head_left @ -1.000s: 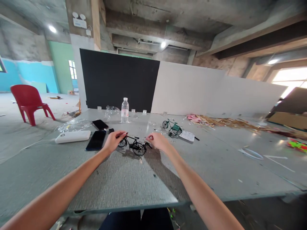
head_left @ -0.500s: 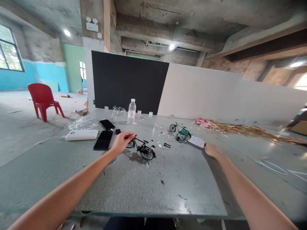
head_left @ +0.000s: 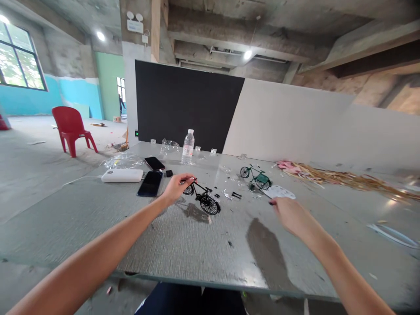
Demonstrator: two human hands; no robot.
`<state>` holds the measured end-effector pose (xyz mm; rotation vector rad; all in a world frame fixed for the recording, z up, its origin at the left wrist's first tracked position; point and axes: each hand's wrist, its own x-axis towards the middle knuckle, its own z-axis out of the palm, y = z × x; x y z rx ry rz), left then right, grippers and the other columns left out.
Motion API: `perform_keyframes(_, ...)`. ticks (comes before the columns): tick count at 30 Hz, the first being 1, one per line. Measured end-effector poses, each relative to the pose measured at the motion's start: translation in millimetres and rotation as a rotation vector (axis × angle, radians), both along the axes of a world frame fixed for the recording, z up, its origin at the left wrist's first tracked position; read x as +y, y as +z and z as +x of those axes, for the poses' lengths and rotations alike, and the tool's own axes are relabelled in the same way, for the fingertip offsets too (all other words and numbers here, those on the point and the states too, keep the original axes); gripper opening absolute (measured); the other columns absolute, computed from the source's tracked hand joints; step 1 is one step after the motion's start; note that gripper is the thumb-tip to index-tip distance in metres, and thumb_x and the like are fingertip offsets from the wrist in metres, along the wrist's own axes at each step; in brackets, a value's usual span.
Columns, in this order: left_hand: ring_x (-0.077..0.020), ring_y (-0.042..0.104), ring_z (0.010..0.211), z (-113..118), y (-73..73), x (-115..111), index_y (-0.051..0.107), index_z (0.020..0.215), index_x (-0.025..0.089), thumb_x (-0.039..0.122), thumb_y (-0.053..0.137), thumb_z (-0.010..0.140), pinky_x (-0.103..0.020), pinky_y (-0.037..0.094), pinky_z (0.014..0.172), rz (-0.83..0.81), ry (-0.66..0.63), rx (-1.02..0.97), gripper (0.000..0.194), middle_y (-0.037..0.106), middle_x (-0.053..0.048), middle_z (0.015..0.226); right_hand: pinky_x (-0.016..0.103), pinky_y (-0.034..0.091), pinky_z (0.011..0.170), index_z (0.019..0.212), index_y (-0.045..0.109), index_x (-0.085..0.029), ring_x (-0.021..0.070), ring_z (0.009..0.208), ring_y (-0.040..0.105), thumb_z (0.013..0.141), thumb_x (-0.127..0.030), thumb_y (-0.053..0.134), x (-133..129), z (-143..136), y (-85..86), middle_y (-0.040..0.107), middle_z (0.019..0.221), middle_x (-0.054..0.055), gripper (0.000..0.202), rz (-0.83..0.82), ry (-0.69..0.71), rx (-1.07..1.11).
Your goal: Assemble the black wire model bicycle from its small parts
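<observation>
Left arm (head_left: 108, 241) out toward eleven o'clock, this person has the left hand (head_left: 175, 189) pinched at the fingertips (head_left: 189, 178); the right arm (head_left: 343, 264) angles in, right hand (head_left: 292, 214) pinching near one.

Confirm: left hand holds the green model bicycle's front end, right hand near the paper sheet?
Wrong bicycle: the head view shows the left hand holding the black model bicycle by its front end. The right hand is near the paper sheet.
</observation>
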<state>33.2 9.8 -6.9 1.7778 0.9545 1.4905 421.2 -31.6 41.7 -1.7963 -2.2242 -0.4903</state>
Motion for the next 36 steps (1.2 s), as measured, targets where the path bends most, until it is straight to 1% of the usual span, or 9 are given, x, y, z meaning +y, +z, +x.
perform_keyframes(6,-0.0205,0.065,0.085,-0.5,-3.5,2.9,0.071,0.092,0.014,0.046,0.060,0.084,-0.030,0.048,0.078,-0.030,0.024,-0.039,0.035,0.073,-0.009,0.093,0.030,0.044,0.068,0.095,0.061,-0.021,0.0184,0.073,0.063,0.098,-0.033,0.037,1.0,-148.2,45.8,0.070,0.083,0.005,0.027,-0.176,0.459,0.317)
perform_keyframes(9,-0.0212,0.065,0.085,-1.1,-6.3,5.3,0.071,0.092,0.014,0.045,0.060,0.084,-0.031,0.048,0.079,-0.022,0.070,-0.030,0.034,0.073,-0.009,0.092,0.031,0.045,0.073,0.094,0.055,-0.021,0.0186,0.077,0.063,0.098,-0.034,0.036,15.7,-183.1,34.4,0.069,0.086,0.005,0.024,-0.172,0.576,0.491)
perform_keyframes(13,-0.0221,0.065,0.085,-1.9,-8.3,7.3,0.072,0.091,0.015,0.045,0.062,0.083,-0.032,0.048,0.080,-0.014,0.143,-0.023,0.033,0.074,-0.009,0.091,0.034,0.048,0.079,0.095,0.051,-0.024,0.0208,0.089,0.066,0.097,-0.044,0.039,18.3,-204.3,1.4,0.070,0.095,0.006,0.023,-0.214,0.577,0.851)
perform_keyframes(17,-0.0207,0.065,0.085,-3.2,-7.2,5.7,0.071,0.090,0.014,0.047,0.060,0.084,-0.030,0.048,0.081,-0.030,0.041,-0.071,0.035,0.073,-0.009,0.091,0.032,0.051,0.069,0.098,0.047,-0.023,0.0176,0.076,0.065,0.097,-0.053,0.034,18.8,-199.2,-11.4,0.067,0.088,0.005,0.033,-0.371,0.643,1.089)
perform_keyframes(20,-0.0196,0.064,0.088,-4.5,-6.7,4.9,0.071,0.090,0.014,0.049,0.059,0.085,-0.029,0.046,0.083,-0.028,0.017,-0.104,0.037,0.073,-0.009,0.094,0.030,0.045,0.062,0.087,0.045,-0.023,0.0165,0.062,0.057,0.098,-0.053,0.029,29.5,-173.9,-8.8,0.058,0.068,0.000,0.036,-0.223,0.432,0.835)
perform_keyframes(24,-0.0202,0.064,0.090,-4.7,-7.7,5.4,0.071,0.089,0.014,0.049,0.062,0.083,-0.030,0.046,0.085,-0.058,0.005,-0.150,0.037,0.073,-0.010,0.093,0.029,0.038,0.057,0.082,0.046,-0.022,0.0197,0.065,0.059,0.080,-0.052,0.064,40.5,-141.0,-12.9,0.063,0.074,0.003,0.035,-0.330,0.208,0.378)
perform_keyframes(27,-0.0205,0.065,0.091,-4.1,-7.9,4.9,0.071,0.088,0.013,0.049,0.063,0.083,-0.030,0.045,0.086,-0.063,-0.010,-0.138,0.037,0.073,-0.009,0.093,0.026,0.037,0.056,0.083,0.049,-0.021,0.0198,0.072,0.063,0.071,-0.038,0.075,42.2,-136.4,-20.8,0.068,0.082,0.004,0.033,-0.467,0.195,0.323)
perform_keyframes(31,-0.0205,0.064,0.092,-4.3,-6.9,2.5,0.070,0.089,0.014,0.048,0.062,0.083,-0.031,0.045,0.089,-0.065,-0.004,-0.120,0.036,0.073,-0.009,0.094,0.025,0.038,0.059,0.085,0.053,-0.019,0.0187,0.076,0.065,0.077,-0.022,0.067,44.9,-133.6,-16.6,0.071,0.087,0.005,0.016,-0.452,0.194,0.297)
perform_keyframes(36,-0.0205,0.063,0.091,-4.4,-6.1,1.2,0.071,0.087,0.014,0.049,0.061,0.083,-0.030,0.045,0.087,-0.060,0.005,-0.089,0.037,0.072,-0.009,0.094,0.030,0.043,0.071,0.100,0.059,-0.011,0.0278,0.094,0.067,0.082,-0.016,0.062,55.9,-83.0,7.7,0.069,0.101,0.020,0.019,-0.322,-0.138,0.119)
